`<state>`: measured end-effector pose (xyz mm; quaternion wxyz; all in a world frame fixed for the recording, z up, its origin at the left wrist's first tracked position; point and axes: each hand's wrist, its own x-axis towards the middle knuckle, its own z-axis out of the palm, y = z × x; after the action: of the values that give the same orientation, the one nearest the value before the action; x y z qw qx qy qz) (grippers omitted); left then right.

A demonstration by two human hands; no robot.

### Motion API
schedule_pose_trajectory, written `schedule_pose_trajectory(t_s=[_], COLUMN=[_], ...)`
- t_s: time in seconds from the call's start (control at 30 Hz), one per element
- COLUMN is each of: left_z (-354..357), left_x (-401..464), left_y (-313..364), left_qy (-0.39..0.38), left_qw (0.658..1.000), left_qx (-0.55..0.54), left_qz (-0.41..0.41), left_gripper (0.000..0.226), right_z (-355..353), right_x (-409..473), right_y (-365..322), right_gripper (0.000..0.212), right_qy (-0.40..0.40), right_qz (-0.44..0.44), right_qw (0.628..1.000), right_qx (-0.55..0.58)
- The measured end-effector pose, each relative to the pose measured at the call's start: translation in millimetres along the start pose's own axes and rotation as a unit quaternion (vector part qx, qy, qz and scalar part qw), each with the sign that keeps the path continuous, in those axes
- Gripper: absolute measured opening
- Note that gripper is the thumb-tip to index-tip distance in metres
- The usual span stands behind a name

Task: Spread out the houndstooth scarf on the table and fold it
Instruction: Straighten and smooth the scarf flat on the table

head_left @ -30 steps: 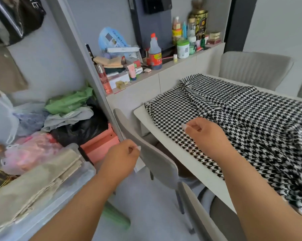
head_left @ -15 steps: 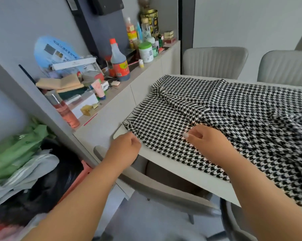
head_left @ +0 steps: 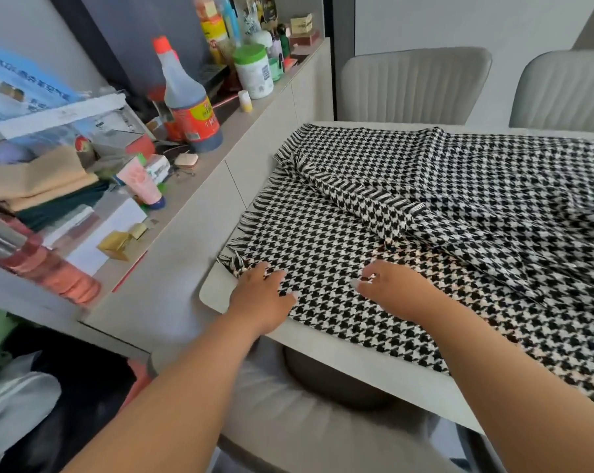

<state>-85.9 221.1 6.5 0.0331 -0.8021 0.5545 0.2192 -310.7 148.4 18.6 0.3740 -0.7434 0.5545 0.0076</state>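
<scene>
Leftmost, shelf [head_left: 172, 213] w/ bottle [head_left: 189, 107] and clutter, just beside surface [head_left: 374, 367]. Left hand [head_left: 261, 298]: fingers straight, flat on scarf [head_left: 425, 233] at its fringed near corner, by surface's corner. Right hand [head_left: 398, 291]: fingers curled, seemingly pinching cloth; grip not fully clear. Scarf lies on surface, part spread, w/ a fringed fold doubled back mid-cloth. Risk, judged: pulling the corner could drag the bunched far part or trap that fold. Scarf's right end is cut off by frame edge; fingertips' contact hard to make out.
</scene>
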Motion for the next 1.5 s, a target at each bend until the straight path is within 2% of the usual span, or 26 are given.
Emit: schedule_pose_trajectory(t_s=[0.17,0.27,0.43,0.53,0.63,0.7,0.83,0.9,1.03,1.17,1.27,1.4,1.5], left_z=[16,24,18,11,11,13,18,19,17,17,18,12,8], left_x=[41,55,61,62,64,69,81,83,87,88,94,103,105], left_y=[-13,-24,-41,-40,-31,-27,-25,-26,-29,-33,-38,-45,-49], left_qy=[-0.091,-0.117,-0.098,-0.088,-0.035,0.011,0.065,0.087,0.096,0.062,0.017,0.002,0.021], left_qw=[0.990,0.981,0.961,0.960,0.974,0.986,0.996,0.993,0.976,0.962,0.959,0.963,0.943], left_qx=[0.102,0.150,0.257,0.260,0.215,0.162,0.037,-0.030,-0.188,-0.265,-0.283,-0.243,-0.291], left_qz=[0.037,0.047,-0.027,-0.057,-0.057,-0.026,0.054,0.080,0.056,0.027,-0.021,-0.114,-0.158], left_gripper=[0.058,0.059,0.063,0.062,0.062,0.061,0.059,0.057,0.052,0.039,0.038,0.049,0.056], right_z=[30,48,64,57,36,22,8,8,12,11,13,27,56], right_x=[28,31,35,43,70,89,112,119,126,130,122,92,73], right_y=[8,4,-20,-24,-7,8,23,20,8,17,6,-54,-99], right_gripper=[0.073,0.081,0.076,0.068,0.057,0.053,0.055,0.058,0.056,0.056,0.050,0.037,0.032], right_qy=[-0.098,-0.093,-0.117,-0.093,0.067,0.124,0.082,0.087,0.179,0.123,0.117,0.091,0.010], right_qz=[0.056,0.065,0.054,0.075,0.139,0.185,0.201,0.184,0.141,0.181,0.134,-0.054,-0.194], right_qw=[0.993,0.990,0.983,0.991,0.988,0.973,0.976,0.979,0.974,0.975,0.983,0.994,0.981], right_qx=[-0.044,-0.087,-0.127,-0.061,0.035,0.052,0.021,-0.001,-0.005,0.047,0.049,-0.018,-0.012])
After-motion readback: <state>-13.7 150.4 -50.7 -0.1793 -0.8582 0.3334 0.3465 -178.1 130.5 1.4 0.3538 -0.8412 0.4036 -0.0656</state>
